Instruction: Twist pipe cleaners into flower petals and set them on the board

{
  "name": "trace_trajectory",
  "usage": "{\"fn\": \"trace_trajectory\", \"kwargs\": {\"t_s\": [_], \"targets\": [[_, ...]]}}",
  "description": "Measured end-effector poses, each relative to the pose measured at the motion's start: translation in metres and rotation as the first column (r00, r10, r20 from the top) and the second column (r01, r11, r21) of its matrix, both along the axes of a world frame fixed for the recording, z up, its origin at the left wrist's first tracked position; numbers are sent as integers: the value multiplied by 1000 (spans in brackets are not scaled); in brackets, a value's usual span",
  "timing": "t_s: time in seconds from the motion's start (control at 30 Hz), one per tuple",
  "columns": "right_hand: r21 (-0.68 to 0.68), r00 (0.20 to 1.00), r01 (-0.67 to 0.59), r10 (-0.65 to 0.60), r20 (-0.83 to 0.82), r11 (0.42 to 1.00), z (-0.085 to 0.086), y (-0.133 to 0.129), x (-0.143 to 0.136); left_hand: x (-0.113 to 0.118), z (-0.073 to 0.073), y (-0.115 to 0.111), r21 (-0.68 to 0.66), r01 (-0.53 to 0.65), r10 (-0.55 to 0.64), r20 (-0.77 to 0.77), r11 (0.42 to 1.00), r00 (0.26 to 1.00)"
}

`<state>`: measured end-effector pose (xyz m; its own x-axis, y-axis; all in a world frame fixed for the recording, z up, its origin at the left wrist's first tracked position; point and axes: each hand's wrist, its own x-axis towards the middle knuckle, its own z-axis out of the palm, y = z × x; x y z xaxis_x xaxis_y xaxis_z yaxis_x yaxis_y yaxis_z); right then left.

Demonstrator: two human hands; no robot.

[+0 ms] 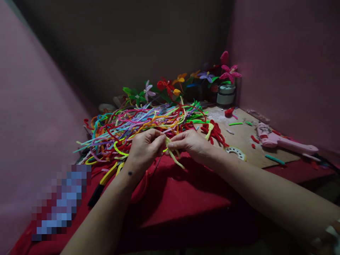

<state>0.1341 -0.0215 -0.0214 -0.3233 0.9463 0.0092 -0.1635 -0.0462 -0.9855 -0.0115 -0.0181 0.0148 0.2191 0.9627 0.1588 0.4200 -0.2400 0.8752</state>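
Observation:
Both hands meet over the front of the red-covered table, pinching a pale yellow pipe cleaner [176, 160] between them. My left hand [147, 145] is closed, thumb against the bent forefinger, at the pipe cleaner's upper end. From the other side, my right hand [190, 143] grips it with thumb and fingertips. One loose end hangs down towards the lower right. Just behind the hands spreads a large heap of many-coloured pipe cleaners [143, 118]. A red pipe-cleaner piece with several loops [219, 132] lies beyond my right wrist.
Yellow-and-black-handled pliers [103, 180] lie left of my left forearm. A pink glue gun [287, 141] rests on a brown board [247, 131] with cut scraps and a tape roll [236, 153]. Pipe-cleaner flowers [166, 86] and a lidded jar [225, 95] stand at the back.

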Motion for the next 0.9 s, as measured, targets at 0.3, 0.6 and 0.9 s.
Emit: {"fn": "trace_trajectory", "kwargs": {"t_s": [0.3,0.6,0.9], "targets": [[-43,998,53,-52,26,998,-1,-1,-2,-4,-1,3,-154,120,-103,110,981,989],[258,879,138,-239,412,956,-2,-3,-9,3,-9,3,-31,-44,44,0,999,999],[104,977,35,-55,205,994,-5,-3,-7,2,-7,10,-94,1,-4,-34,996,999]]}}
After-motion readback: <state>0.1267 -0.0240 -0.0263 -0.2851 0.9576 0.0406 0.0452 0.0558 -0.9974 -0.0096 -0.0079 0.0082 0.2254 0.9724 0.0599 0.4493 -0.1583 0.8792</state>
